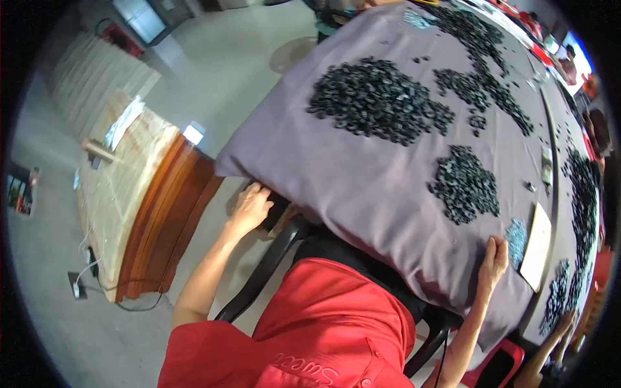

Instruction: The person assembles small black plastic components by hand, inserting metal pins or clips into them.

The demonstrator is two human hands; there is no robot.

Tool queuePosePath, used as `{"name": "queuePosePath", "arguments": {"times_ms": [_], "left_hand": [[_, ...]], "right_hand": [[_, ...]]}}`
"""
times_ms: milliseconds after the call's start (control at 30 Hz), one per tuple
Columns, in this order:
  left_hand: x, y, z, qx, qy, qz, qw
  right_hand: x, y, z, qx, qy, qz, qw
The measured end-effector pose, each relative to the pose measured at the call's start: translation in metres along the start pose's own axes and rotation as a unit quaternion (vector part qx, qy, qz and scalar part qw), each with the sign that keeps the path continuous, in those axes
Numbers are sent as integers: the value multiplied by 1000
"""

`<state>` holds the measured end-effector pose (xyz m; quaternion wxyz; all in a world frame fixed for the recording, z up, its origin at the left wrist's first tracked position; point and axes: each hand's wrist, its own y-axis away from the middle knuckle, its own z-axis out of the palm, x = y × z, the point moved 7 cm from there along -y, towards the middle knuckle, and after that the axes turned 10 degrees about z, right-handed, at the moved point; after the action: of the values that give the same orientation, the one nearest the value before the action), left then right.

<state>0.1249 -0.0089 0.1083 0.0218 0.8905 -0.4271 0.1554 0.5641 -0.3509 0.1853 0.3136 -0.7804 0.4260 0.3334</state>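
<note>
My left hand (252,205) is at the table's near left edge, its fingers curled beside the hanging cloth. A dark object (277,210) shows just under the edge next to it. What the fingers hold, if anything, is hidden. My right hand (493,258) rests at the right part of the table with its fingers drawn together. Anything in them is too small to make out. Beside it lie a small pile of pale blue pieces (516,240) and a flat cream board (535,249). A heap of small black pieces (462,184) lies farther in.
A grey cloth (349,174) covers the table. Larger black heaps (372,97) spread toward the far side. Black chair arms (268,265) flank me. A wood-sided, stone-topped table (139,200) stands at left. Another person's hands (563,326) work at the lower right.
</note>
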Motion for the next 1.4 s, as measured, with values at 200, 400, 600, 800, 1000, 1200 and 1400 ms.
{"name": "queuePosePath", "arguments": {"times_ms": [200, 400, 600, 800, 1000, 1200, 1400], "left_hand": [[113, -29, -60, -143, 144, 74, 976], [233, -86, -63, -27, 221, 278, 934], [300, -158, -13, 90, 244, 320, 911], [305, -178, 18, 114, 198, 284, 931], [294, -177, 23, 87, 265, 240, 930], [304, -166, 3, 123, 337, 229, 905], [345, -140, 23, 31, 474, 210, 854]], "right_hand": [[0, 0, 1, 18, -74, 9, 997], [9, 0, 3, -8, -121, 66, 990], [-9, 2, -3, 11, -48, -5, 999], [-14, 0, -4, 19, -47, -30, 998], [-16, 0, -6, 17, -49, -41, 998], [-12, 3, -5, 20, -56, -32, 998], [2, 8, 4, -38, -185, 68, 980]]}}
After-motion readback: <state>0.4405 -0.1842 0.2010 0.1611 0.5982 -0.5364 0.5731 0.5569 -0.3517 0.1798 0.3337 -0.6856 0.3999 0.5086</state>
